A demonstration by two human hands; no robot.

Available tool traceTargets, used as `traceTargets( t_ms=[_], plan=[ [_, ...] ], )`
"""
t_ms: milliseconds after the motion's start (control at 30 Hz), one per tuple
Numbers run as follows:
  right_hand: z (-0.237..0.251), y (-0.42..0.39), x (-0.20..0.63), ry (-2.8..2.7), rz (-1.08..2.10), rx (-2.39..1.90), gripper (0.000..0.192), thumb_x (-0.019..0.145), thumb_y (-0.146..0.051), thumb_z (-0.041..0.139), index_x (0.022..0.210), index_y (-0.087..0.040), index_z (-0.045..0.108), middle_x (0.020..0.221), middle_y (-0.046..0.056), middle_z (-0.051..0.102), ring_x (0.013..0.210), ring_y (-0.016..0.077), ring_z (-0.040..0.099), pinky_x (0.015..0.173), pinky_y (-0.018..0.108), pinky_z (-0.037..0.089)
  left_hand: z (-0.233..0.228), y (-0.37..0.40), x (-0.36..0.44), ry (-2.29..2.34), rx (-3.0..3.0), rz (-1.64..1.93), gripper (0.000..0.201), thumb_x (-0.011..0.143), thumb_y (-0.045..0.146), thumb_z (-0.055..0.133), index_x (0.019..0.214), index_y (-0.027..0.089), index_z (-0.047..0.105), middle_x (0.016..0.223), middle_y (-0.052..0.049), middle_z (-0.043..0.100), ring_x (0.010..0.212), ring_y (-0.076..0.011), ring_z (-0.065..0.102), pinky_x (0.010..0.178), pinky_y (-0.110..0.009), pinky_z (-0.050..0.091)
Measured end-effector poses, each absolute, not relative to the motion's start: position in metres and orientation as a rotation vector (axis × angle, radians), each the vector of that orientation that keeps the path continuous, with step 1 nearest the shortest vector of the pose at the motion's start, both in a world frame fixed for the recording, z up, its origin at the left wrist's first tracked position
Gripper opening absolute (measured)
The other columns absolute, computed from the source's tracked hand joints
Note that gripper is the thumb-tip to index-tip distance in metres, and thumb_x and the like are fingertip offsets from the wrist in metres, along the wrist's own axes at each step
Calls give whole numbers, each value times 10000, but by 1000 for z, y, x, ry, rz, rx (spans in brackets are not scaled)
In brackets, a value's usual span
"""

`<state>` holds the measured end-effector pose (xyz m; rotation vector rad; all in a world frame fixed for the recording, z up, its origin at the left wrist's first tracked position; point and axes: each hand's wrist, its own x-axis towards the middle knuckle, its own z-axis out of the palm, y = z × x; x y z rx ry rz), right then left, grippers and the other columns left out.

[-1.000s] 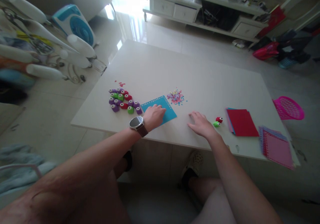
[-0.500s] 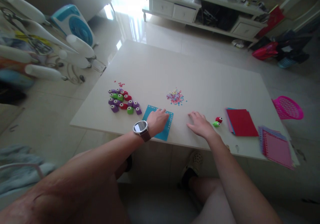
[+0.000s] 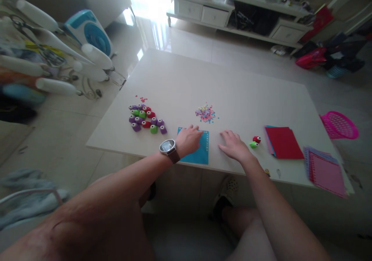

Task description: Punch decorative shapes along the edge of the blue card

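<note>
My left hand (image 3: 189,140) lies over a blue sheet of paper (image 3: 200,156), its fingers stretched out onto the upper part. Small punched holes run along the sheet's top and right edges. A wristwatch is on my left wrist. Just right of the sheet, my right hand (image 3: 232,144) rests on the white table (image 3: 221,80) with spread fingers, holding nothing. Beyond both hands is a pile of tiny coloured paper cutouts (image 3: 206,113). Several purple, green and red craft punches (image 3: 145,117) are grouped to the left. Two more punches (image 3: 255,142), red and green, sit right of my right hand.
A stack of coloured paper topped by a red sheet (image 3: 286,142) lies at the right. Beside it, hole-edged sheets (image 3: 327,173) overhang the table's front corner. A pink basket (image 3: 340,125) stands off the right edge. A few red cutouts (image 3: 143,99) lie behind the punches.
The blue sheet has shifted right and turned squarer to the table's front edge, with my left hand on it. My right hand has stayed about where it was.
</note>
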<state>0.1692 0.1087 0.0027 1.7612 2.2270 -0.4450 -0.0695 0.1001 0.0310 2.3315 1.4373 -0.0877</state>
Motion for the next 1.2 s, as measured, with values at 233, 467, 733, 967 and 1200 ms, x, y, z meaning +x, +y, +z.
traceTargets(
  t_ms=[233,467,733,967,1200],
  plan=[
    [-3,110,173,2242,-443,1745,505,979,-328,558,1455,-162,549,1595,184,475,1429,415,455,1166,516,421,41,106,-75,1623,2237,-191,275,958,205,541,1177,158,699,1339,-197,614,1280,-380,541,1046,-702,517],
    [-6,109,177,2280,-443,1779,498,962,-346,594,1439,-207,575,1599,175,481,1418,413,471,1146,533,439,37,105,-92,1803,2069,-271,339,963,292,569,1281,212,652,1506,-220,479,1408,-460,406,1051,-855,385],
    [-1,109,174,2256,-466,1770,499,970,-334,592,1448,-192,572,1596,178,478,1403,418,477,1138,526,439,44,109,-99,1813,2075,-344,358,963,213,471,1278,212,639,1482,-222,486,1383,-445,420,961,-696,514],
    [0,110,174,2243,-485,1756,527,973,-343,568,1473,-175,550,1616,188,456,1400,434,468,1133,541,441,52,115,-115,1808,2077,-431,470,909,46,342,1257,155,638,1369,-245,530,1245,-433,536,852,-551,571],
    [-3,109,176,2254,-449,1749,524,976,-351,562,1475,-192,549,1612,171,465,1407,420,470,1143,519,437,44,120,-122,1736,2093,-442,423,930,52,367,1247,137,633,1285,-225,587,1096,-330,654,862,-402,554]
  ],
)
